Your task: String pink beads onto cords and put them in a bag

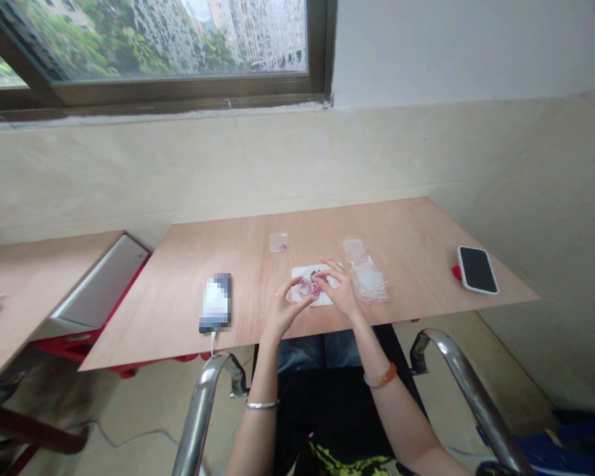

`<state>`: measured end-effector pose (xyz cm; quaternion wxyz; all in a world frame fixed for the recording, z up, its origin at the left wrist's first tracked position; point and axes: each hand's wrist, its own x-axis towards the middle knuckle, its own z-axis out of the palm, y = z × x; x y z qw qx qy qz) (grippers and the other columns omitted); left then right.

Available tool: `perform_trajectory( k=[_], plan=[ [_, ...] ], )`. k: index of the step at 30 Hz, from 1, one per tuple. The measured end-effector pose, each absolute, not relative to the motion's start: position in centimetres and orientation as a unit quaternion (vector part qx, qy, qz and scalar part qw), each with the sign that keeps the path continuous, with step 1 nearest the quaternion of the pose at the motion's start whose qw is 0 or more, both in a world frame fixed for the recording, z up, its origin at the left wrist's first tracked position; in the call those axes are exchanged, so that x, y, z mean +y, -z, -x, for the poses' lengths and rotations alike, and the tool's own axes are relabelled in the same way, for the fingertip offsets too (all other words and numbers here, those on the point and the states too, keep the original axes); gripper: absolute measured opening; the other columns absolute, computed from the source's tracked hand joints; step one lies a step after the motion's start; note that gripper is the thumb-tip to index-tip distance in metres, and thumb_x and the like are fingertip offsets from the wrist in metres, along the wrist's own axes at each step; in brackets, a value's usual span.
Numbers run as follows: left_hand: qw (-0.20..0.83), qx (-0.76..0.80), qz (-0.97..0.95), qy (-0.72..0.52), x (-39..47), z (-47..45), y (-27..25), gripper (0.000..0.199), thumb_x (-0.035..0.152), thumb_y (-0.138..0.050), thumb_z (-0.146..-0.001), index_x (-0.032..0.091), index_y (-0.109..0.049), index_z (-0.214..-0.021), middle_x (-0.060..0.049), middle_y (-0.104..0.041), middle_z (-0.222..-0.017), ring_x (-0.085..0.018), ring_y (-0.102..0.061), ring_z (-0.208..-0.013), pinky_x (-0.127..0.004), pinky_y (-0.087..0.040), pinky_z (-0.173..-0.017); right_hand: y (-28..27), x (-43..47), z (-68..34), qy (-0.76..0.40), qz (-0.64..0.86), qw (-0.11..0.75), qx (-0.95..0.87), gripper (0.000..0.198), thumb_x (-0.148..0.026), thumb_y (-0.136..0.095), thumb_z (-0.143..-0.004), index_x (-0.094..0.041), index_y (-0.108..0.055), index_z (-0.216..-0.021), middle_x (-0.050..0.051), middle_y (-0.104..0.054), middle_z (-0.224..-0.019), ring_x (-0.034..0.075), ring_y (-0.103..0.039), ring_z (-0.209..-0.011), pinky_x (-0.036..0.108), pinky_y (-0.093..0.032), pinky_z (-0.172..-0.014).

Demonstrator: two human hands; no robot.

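A small pink beaded piece (307, 288) is between my two hands, above a white sheet (297, 272) on the table. My left hand (283, 309) curves its thumb and index finger around the left side of the piece. My right hand (344, 289) pinches at its right side, with the other fingers stretched out over the sheet. Small dark bits (318, 272) show on the sheet behind my fingers. The exact form of the beaded piece is too small to make out.
Clear plastic bags (369, 276) lie right of my hands, and a little zip bag (278, 242) with something purple lies beyond. A phone (216, 301) with a cable is at left, another phone (477, 270) at far right. Metal armrests (203, 403) flank me.
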<state>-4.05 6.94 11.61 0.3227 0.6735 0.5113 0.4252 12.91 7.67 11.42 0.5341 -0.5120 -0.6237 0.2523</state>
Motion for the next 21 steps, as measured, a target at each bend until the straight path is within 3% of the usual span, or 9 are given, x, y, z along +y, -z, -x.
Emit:
perform_trajectory(
  k=[7, 11, 21],
  plan=[
    [0.319, 0.507, -0.670, -0.438, 7.1, 4.2, -11.6, 0.051, 0.041, -0.076, -0.066, 0.019, -0.061, -0.110, -0.010, -0.067, -0.111, -0.025, -0.061, -0.106, -0.043, -0.046, -0.096, -9.8, 8.1, -13.1, -0.260, 0.523, 0.551, -0.597, 0.020, -0.033, -0.057, -0.084, -0.022, -0.070, -0.096, 0.008, -0.060, -0.122, 0.021, -0.053, -0.116, 0.038, -0.039, -0.102],
    [0.319, 0.511, -0.663, -0.445, 7.3, 4.6, -11.7, 0.051, 0.041, -0.075, -0.067, 0.020, -0.060, -0.111, -0.009, -0.067, -0.111, -0.024, -0.061, -0.107, -0.041, -0.046, -0.096, -6.5, 8.7, -13.3, -0.215, 0.572, 0.484, -0.626, 0.016, -0.031, -0.063, -0.079, -0.023, -0.072, -0.090, 0.009, -0.061, -0.116, 0.023, -0.055, -0.112, 0.039, -0.041, -0.099],
    [0.330, 0.495, -0.662, -0.456, 7.5, 5.0, -11.4, 0.050, 0.039, -0.072, -0.071, 0.019, -0.059, -0.115, -0.010, -0.066, -0.113, -0.023, -0.060, -0.109, -0.041, -0.045, -0.097, -3.3, 9.2, -10.5, -0.166, 0.594, 0.389, -0.685, 0.015, -0.029, -0.064, -0.079, -0.024, -0.073, -0.091, 0.008, -0.051, -0.133, 0.027, -0.036, -0.131, 0.046, -0.032, -0.105]
  ],
)
